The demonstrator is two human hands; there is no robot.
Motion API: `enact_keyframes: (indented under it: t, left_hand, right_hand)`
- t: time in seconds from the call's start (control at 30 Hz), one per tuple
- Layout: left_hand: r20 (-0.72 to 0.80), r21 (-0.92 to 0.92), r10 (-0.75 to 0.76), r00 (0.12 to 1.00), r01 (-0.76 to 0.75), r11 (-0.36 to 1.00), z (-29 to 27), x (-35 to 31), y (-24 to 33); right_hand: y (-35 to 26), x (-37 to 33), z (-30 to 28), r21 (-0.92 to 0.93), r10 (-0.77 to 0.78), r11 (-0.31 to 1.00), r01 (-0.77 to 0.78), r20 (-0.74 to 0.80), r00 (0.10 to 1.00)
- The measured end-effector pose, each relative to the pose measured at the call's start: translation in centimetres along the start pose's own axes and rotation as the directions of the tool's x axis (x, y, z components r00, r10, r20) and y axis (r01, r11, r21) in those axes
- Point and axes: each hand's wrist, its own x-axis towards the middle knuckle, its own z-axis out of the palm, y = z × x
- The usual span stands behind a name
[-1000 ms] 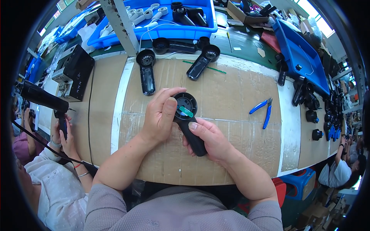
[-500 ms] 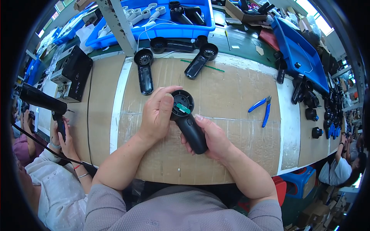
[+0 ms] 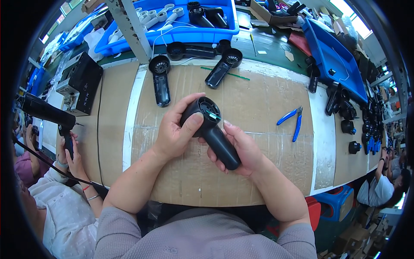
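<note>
Over the cardboard mat I hold a black handheld fan body [image 3: 221,146], its round head up and to the left, its handle slanting down to the right. A small green circuit board [image 3: 212,115] shows inside the open head. My left hand [image 3: 179,127] is closed around the head, thumb pressed on its rim near the board. Around the handle, the fingers of my right hand [image 3: 239,149] are wrapped from the right side. Two black fan shell halves, one shell half [image 3: 161,82] and another shell half [image 3: 223,69], lie beyond my hands. Blue-handled nippers [image 3: 293,123] rest to the right.
A blue bin [image 3: 172,36] of white and black fan parts stands at the back, behind a metal post [image 3: 129,30]. On the left, a co-worker's hand [image 3: 73,157] grips a black electric screwdriver [image 3: 47,112] beside a black box [image 3: 79,84]. Another blue bin [image 3: 336,64] sits at right.
The fan body has been turned in my hands, so its open head now faces more to the right. My left thumb has moved onto the head's rim.
</note>
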Motion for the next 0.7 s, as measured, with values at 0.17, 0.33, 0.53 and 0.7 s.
enact_keyframes:
  t: [0.17,0.33,0.53,0.7]
  left_hand:
    - [-0.197,0.293,0.002,0.980,0.057,0.954,0.2,0.2,0.4]
    - [-0.165,0.221,-0.044,0.985,0.080,0.972,-0.1,0.6,0.0]
    - [-0.095,0.010,0.180,0.979,-0.180,0.984,-0.8,0.7,-1.5]
    - [-0.148,-0.034,0.148,0.978,-0.155,0.987,-0.5,0.4,-1.2]
  right_hand:
    - [-0.6,-0.4,1.2,-0.565,-0.170,0.825,0.011,-0.229,0.958]
    - [-0.8,-0.7,0.9,-0.755,-0.248,0.654,0.046,-0.157,0.956]
    - [-1.3,-0.9,1.4,-0.539,-0.050,0.839,-0.078,-0.220,0.974]
    - [-0.8,-0.7,1.3,-0.637,-0.112,0.770,-0.035,-0.189,0.976]
